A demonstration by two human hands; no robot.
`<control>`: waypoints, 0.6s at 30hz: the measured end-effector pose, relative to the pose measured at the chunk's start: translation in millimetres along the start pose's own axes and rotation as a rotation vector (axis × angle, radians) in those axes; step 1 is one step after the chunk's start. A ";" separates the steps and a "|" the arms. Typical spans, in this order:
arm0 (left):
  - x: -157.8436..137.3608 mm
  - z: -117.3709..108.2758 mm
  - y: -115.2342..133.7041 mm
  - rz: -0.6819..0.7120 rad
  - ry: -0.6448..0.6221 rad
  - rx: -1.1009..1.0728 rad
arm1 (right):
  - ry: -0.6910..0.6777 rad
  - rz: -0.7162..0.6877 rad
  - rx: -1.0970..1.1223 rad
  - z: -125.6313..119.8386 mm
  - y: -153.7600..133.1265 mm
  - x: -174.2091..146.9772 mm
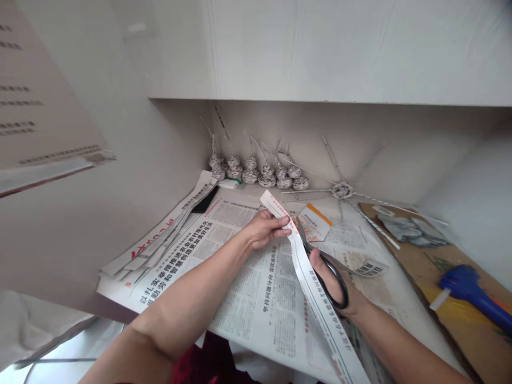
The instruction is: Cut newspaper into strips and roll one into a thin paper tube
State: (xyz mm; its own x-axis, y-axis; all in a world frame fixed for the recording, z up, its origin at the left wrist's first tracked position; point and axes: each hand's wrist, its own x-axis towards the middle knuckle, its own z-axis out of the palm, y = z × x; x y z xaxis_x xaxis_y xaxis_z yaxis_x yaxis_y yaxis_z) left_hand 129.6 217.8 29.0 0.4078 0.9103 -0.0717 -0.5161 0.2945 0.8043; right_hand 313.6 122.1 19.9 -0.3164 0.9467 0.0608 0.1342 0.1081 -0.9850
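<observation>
My left hand [267, 229] pinches a long strip of newspaper [306, 272] near its far end, thumb on top. The strip runs down toward me past the table's front edge. In my right hand [330, 282] is a pair of scissors [338, 277] with black handles, my thumb through one loop. Its blades [301, 232] lie against the right side of the strip, close to my left fingertips. Whether they are cutting into the paper, I cannot tell. Printed newspaper sheets [240, 256] cover the table below both hands.
Several woven paper gourds [250, 170] line the back wall, beside a spoked paper weaving [342, 190]. Folded newspapers [168, 229] are stacked at left, near a dark flat object [205, 200]. A blue glue gun [472, 293] rests on cardboard [424, 277] at right. A shelf [320, 53] overhangs the back.
</observation>
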 end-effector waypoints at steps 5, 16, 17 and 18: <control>0.4 -1.2 1.3 0.009 -0.013 -0.034 | 0.009 0.024 -0.110 -0.5 -1.0 0.8; -0.5 -8.0 17.3 0.022 0.027 -0.097 | -0.037 0.087 -0.155 -1.7 -4.0 1.9; -0.3 -7.6 16.9 0.023 0.034 -0.096 | -0.042 0.080 -0.152 -2.0 -3.2 1.5; 0.0 -6.9 15.8 0.018 0.034 -0.092 | -0.045 0.067 -0.147 -2.2 -2.5 1.2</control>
State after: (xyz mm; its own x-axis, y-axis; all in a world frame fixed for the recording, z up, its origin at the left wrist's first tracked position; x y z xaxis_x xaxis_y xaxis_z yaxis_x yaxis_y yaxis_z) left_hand 116.3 224.4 37.7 0.3723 0.9248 -0.0788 -0.5909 0.3016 0.7483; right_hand 314.9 123.6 22.8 -0.3433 0.9391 -0.0148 0.2916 0.0916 -0.9522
